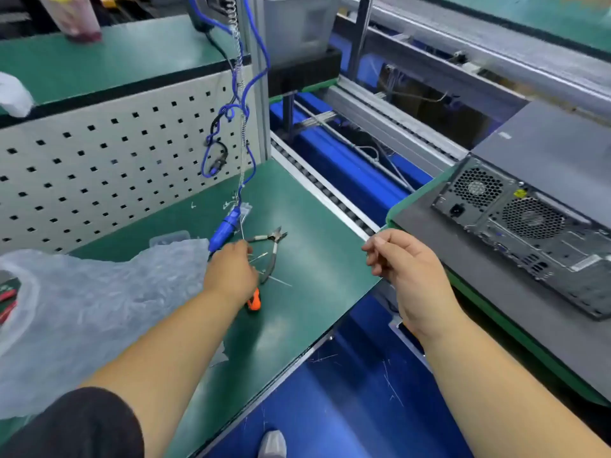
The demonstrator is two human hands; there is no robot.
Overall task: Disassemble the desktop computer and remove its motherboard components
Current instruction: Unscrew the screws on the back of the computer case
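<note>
**A:** Where is the computer (pixel 529 223), and how will it handle?

**B:** It lies on its side on the grey pad (pixel 463 269) to your right, rear panel with its two fan grilles facing you, case not yet opened. Judge it heavy and rigid — sheet steel with sharp-looking edges. Take hold of the outer shell at two corners; avoid the grilles and rear ports. The boards inside are likely fragile; handle them by their edges.

**A:** And your hands?

**B:** Your left hand (pixel 231 272) reaches down over the tools on the green desk (pixel 297 312), above an orange-handled driver (pixel 254 304) and just beside the cutters (pixel 269 249); its fingers are hidden, so whether it grips anything cannot be told. Your right hand (pixel 401 262) hovers in the air between desk and computer, fingers loosely curled, holding nothing.

**A:** The surroundings?

**B:** A blue power driver (pixel 224 229) hangs on a coiled cord against the pegboard (pixel 99 166). Bubble wrap (pixel 92 312) covers the desk's left part. A roller track (pixel 324 190) runs between desk and pad — cluttered room for swinging a case.
</note>
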